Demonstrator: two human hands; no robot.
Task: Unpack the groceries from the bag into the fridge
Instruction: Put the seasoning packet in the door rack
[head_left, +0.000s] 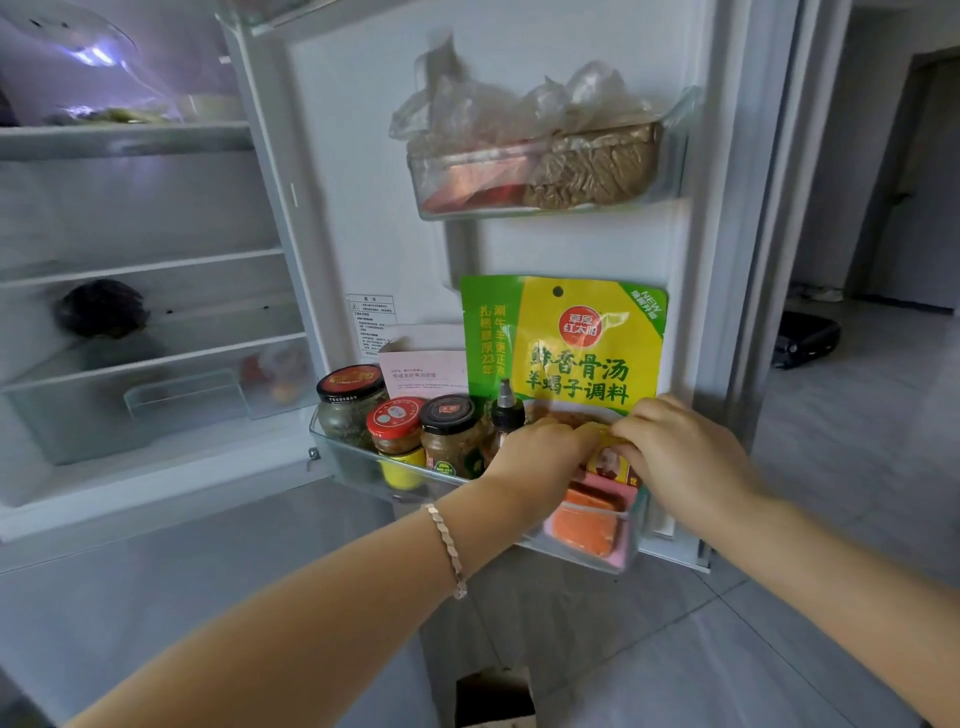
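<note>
One wide-angle camera, worn on my head, looks forward and down at the open fridge door (363, 156) from close by. Its shelves (130, 140) lie left, the floor (831, 519) right.

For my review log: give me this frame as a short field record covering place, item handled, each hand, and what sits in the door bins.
place: open fridge door, inner side
item handled: yellow-green seasoning pouch, upright in the lower door bin
left hand: pinches the pouch's lower edge
right hand: pinches the same edge, beside the left
also in lower bin: three jars, small dark-capped bottle, pink pack
upper door bin: bagged food in clear plastic
</note>
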